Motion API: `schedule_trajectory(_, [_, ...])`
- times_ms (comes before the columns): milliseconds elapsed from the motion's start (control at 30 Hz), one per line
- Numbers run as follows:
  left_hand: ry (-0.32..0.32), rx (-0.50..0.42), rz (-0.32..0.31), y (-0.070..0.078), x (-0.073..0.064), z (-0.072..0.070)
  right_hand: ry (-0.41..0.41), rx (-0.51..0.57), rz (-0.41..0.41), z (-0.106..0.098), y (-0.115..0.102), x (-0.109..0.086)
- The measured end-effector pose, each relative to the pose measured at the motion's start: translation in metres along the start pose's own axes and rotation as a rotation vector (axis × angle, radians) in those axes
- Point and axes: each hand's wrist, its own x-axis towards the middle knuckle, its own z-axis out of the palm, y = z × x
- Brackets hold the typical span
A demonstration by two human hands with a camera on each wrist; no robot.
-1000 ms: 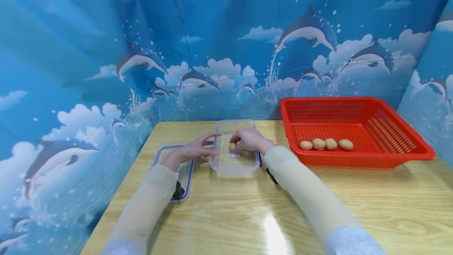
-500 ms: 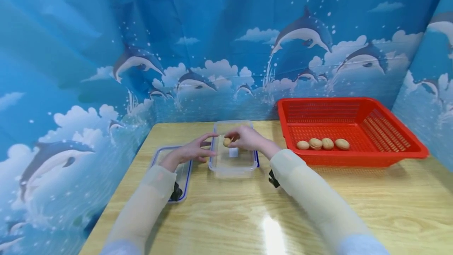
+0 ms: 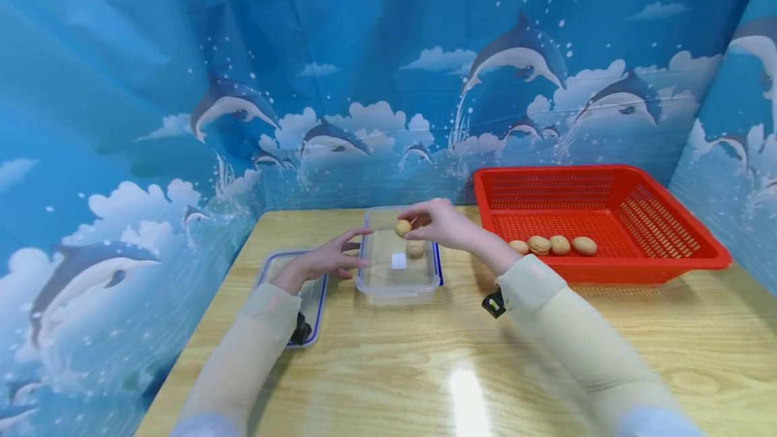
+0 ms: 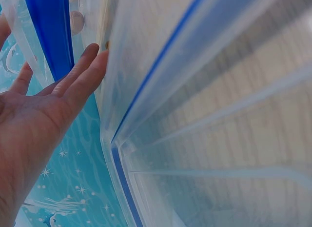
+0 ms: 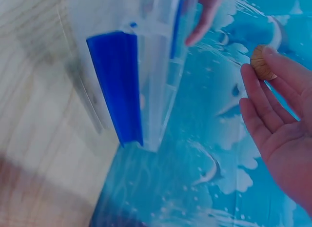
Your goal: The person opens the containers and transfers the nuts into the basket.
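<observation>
In the head view, a clear plastic box (image 3: 397,283) with blue clips stands on the table in front of me. My right hand (image 3: 446,224) pinches a walnut (image 3: 403,228) between thumb and fingertips over the back part of the box. The right wrist view shows that walnut (image 5: 261,66) at the fingertips too. A second walnut (image 3: 415,249) is inside the box, next to a small white square (image 3: 398,261). My left hand (image 3: 324,261) is at the box's left side, fingers spread, fingertips right at the rim; nothing is in its grasp.
A blue-edged clear lid (image 3: 320,302) lies on the table, partly under my left forearm. To the right stands a red perforated basket (image 3: 607,272) with several walnuts (image 3: 559,245) along its near side. A dolphin-print curtain (image 3: 364,52) hangs behind the table.
My right hand has lifted the walnut out of the lower part of the box, first leftward, then back and right. The second walnut now shows where the hand covered it. My left hand stays put.
</observation>
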Motion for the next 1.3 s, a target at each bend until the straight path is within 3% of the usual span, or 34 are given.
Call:
schedule_trajectory(333, [-0.017, -0.009, 0.013, 0.001, -0.001, -0.001, 0.127, 0.019, 0.069, -0.038, 0.006, -0.043])
schedule_trajectory(733, [-0.021, 0.003, 0.025, 0.001, -0.003, -0.004, 0.269, -0.100, 0.222, -0.077, 0.035, -0.107])
schedule_trajectory(1000, [-0.009, -0.001, 0.017, -0.001, -0.002, -0.005, 0.364, -0.162, 0.255, -0.103, 0.061, -0.146])
schedule_trajectory(1300, [-0.023, 0.005, 0.025, 0.003, -0.004, -0.001, 0.419, -0.213, 0.362, -0.126, 0.103, -0.187])
